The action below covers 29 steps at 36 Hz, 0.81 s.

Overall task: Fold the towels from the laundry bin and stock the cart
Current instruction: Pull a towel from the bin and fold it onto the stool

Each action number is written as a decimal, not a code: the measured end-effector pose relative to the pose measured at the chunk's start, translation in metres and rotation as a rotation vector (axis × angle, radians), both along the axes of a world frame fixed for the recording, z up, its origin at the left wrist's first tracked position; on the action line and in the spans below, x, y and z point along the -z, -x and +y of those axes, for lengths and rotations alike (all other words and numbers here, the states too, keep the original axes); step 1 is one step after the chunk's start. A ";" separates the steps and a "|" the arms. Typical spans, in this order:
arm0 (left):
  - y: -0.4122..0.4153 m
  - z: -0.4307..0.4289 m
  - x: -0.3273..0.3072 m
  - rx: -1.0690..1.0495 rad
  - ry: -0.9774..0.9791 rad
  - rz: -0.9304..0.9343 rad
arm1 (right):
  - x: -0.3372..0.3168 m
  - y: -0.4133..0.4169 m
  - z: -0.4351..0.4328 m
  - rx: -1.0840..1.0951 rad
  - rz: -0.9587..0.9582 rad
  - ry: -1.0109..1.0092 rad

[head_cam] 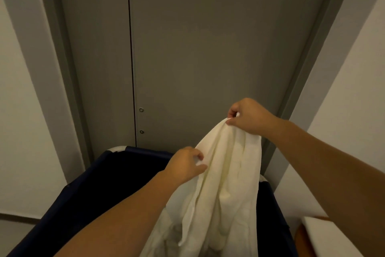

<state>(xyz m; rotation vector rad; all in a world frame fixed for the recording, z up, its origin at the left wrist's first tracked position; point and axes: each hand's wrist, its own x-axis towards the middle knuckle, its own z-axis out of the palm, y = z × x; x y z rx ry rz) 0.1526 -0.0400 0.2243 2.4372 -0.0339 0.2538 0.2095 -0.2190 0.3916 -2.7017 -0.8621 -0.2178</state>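
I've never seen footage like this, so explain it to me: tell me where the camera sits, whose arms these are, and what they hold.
There is no machine here. A person wears one camera on the head, looking forward and down, so both bare arms reach in from below. The right hand pinches the top corner of a white cloth towel and holds it up. The left hand pinches the towel's edge lower down with its fingers. The towel hangs into a dark blue fabric laundry bin, where more white cloth lies. Behind the bin stands a grey door.
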 end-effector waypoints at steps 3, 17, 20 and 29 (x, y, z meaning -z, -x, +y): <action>0.004 -0.005 0.010 -0.020 -0.048 -0.003 | 0.001 -0.002 0.001 0.011 0.008 0.012; 0.023 0.040 0.006 -0.085 0.078 -0.256 | 0.012 -0.020 -0.015 0.132 -0.021 0.078; 0.022 0.054 -0.012 -0.051 -0.029 -0.314 | 0.013 -0.022 -0.015 0.148 -0.043 0.091; 0.031 0.071 -0.013 0.225 -0.271 0.055 | 0.011 -0.023 -0.005 0.140 -0.070 0.093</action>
